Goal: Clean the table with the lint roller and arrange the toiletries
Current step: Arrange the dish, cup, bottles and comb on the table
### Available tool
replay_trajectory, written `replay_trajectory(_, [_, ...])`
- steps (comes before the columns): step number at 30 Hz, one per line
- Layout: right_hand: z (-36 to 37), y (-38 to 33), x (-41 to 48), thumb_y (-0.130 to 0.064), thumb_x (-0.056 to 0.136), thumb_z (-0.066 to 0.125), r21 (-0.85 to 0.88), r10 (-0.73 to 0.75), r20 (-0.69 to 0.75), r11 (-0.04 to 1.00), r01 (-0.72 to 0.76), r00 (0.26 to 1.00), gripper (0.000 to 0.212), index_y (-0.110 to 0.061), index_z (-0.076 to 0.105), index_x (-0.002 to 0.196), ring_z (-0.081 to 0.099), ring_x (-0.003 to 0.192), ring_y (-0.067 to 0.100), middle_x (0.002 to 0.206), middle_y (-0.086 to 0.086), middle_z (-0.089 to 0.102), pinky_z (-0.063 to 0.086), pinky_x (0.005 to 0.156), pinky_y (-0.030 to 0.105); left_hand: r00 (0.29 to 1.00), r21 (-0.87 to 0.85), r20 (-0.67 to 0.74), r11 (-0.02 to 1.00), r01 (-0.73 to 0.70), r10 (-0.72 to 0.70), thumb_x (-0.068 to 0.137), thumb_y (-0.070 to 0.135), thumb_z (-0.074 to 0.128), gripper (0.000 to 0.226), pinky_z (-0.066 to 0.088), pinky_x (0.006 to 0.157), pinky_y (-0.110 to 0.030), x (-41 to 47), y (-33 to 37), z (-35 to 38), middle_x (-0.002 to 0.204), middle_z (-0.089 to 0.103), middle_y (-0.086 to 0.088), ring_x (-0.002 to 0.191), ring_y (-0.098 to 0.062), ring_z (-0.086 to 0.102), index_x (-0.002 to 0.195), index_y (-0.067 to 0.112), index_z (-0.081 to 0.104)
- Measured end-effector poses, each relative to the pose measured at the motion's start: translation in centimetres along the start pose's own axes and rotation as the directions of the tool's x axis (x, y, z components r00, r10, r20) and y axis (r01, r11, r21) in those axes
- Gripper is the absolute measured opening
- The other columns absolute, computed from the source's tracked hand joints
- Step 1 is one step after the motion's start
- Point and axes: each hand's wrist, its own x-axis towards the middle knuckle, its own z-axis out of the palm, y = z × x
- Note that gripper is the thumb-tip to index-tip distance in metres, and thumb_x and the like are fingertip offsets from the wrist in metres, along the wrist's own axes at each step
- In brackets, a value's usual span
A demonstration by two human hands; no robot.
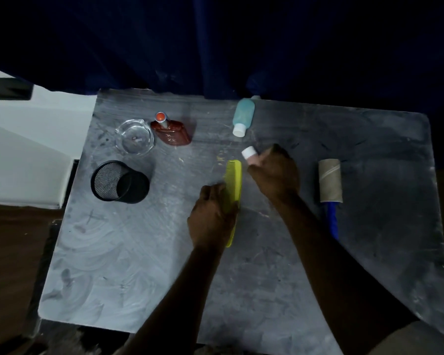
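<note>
My left hand (212, 216) grips a yellow-green comb (234, 185) at the middle of the grey table (139, 252). Just right of it, my right hand (276, 172) is closed around a small pale bottle whose white cap (249, 152) sticks out of the fist. The lint roller (330, 181), a brown roll on a blue handle, lies flat to the right of that hand, untouched. A blue-green bottle with a white cap (243, 116) lies at the table's back edge. A red-brown bottle with an orange cap (171, 130) lies at the back left.
A clear glass dish (135, 137) sits beside the red-brown bottle. A black mesh cup (119, 181) stands near the left edge. A dark blue curtain (215, 47) hangs behind the table. The grey surface looks smeared and scuffed.
</note>
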Motion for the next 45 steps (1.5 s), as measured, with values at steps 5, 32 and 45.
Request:
replay_trajectory(5, [-2.5,2.7,-2.4,-0.027,0.081,0.081,0.290,-0.055,-0.119,0.953,0.088,0.991,0.032,-0.014,0.061,0.102,0.065,0.081,0.014,0.089,-0.008,0.066,0.045,0.069,0.025,0.996,-0.022,0.064,0.998,-0.057,0.058,0.090,0.051,0.067,0.048,0.060,0.078,-0.045,-2.0,2.5,1.0,0.133,0.061,0.004,0.104,-0.034,0.073,0.135,0.035,0.059])
replay_trajectory(32, [4.7,-7.7,-6.2,-0.017,0.086,0.073,0.452,-0.452,0.099,0.814,0.364,0.887,0.035,-0.028,0.064,0.117,0.067,0.094,0.000,0.109,-0.003,0.069,0.060,0.082,0.026,0.905,-0.824,-0.270,0.565,-0.041,-0.329,0.096,0.013,0.052,0.023,0.056,0.071,-0.025,5.8,-4.6,-4.7,0.086,0.074,-0.003,0.079,-0.012,0.068,0.096,0.005,0.074])
replay_trajectory(45, [8.1,-11.1,-2.4,-0.025,0.097,0.059,0.096,-0.617,0.037,0.785,0.611,0.786,0.030,-0.015,0.059,0.125,0.063,0.110,0.023,0.125,0.007,0.063,0.055,0.093,0.042,0.885,-0.835,-0.326,0.539,-0.105,-0.332,0.101,0.006,0.063,0.032,0.058,0.082,-0.018,7.7,-6.6,-3.7,0.111,0.076,-0.006,0.094,-0.010,0.073,0.132,0.001,0.065])
